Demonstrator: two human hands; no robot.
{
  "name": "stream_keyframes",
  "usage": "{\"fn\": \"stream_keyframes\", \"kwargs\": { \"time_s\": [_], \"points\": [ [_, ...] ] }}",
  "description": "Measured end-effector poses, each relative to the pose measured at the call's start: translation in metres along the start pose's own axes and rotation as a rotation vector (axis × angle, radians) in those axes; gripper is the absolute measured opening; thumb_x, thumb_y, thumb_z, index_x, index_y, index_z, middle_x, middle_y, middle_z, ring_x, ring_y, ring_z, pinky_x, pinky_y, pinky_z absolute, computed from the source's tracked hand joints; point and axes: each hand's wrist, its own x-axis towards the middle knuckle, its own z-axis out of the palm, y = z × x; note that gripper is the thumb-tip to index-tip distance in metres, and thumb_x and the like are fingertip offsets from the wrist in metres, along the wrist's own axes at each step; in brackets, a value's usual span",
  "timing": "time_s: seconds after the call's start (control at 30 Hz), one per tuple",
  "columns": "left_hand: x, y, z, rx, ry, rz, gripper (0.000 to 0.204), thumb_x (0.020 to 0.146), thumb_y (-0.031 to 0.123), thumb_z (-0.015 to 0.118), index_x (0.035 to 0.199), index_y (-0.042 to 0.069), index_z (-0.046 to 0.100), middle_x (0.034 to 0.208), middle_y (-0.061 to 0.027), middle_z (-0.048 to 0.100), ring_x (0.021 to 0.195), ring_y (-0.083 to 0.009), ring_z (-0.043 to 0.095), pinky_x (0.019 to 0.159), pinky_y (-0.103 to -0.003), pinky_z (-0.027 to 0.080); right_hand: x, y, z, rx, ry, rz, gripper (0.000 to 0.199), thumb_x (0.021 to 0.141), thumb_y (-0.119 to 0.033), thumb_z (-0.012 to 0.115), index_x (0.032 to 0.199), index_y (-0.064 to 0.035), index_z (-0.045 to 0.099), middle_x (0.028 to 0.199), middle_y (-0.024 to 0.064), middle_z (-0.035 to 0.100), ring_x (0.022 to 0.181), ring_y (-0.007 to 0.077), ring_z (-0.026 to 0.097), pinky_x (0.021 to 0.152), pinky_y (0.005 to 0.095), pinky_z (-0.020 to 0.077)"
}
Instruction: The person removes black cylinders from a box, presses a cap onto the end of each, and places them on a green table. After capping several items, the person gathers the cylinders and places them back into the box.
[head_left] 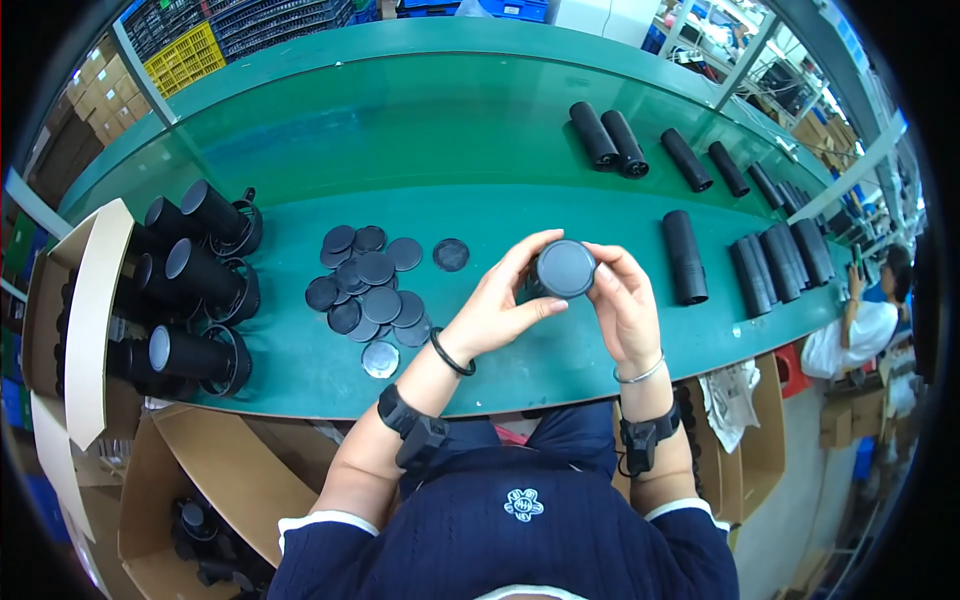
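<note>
Above the green bench, between my hands, is a black cylinder (566, 270), its round flat end facing up towards me. My left hand (500, 305) is closed round its left side, with the thumb along the near edge. Fingers of my right hand (626, 305) press on its right side, the thumb at the rim. The cylinder's lower part is hidden behind the round end and my fingers. Left of my left hand lies a loose pile of black round caps (376, 268). One cap (451, 254) lies apart, nearer the hand, and a shiny-faced disc (380, 359) is at the pile's near edge.
Several black tubes (684, 257) stand or lie at the right of the bench (480, 385), with more on the raised far strip. Capped cylinders with ring-shaped parts (205, 272) crowd the left end beside a cardboard box (100, 320). Another person (862, 325) sits at far right.
</note>
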Motion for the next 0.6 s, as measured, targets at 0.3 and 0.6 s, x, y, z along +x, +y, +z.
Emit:
{"fn": "stream_keyframes", "kwargs": {
  "time_s": [0.3,0.6],
  "points": [
    [0.018,0.004,0.007,-0.232,0.033,-0.077,0.051,0.092,0.025,0.058,0.133,0.003,0.037,0.123,-0.0079,0.047,0.116,-0.0151,0.044,0.101,-0.030,0.035,0.014,-0.006,0.015,0.032,0.098,0.054,0.032,0.090,-0.014,0.059,0.119,-0.0034,0.062,0.095,-0.0029,0.056,0.080,0.0041,0.046,0.071,0.0191,0.0370],
    [0.027,0.011,0.023,-0.162,0.024,-0.105,0.043,0.082,0.012,0.064,0.119,0.003,0.045,0.105,-0.0047,0.051,0.096,-0.0109,0.051,0.084,-0.025,0.044,0.013,-0.007,-0.002,-0.040,0.067,0.003,0.025,0.086,-0.007,0.056,0.110,-0.0017,0.063,0.094,-0.0010,0.060,0.077,0.0049,0.048,0.070,0.0198,0.0377]
  ]
}}
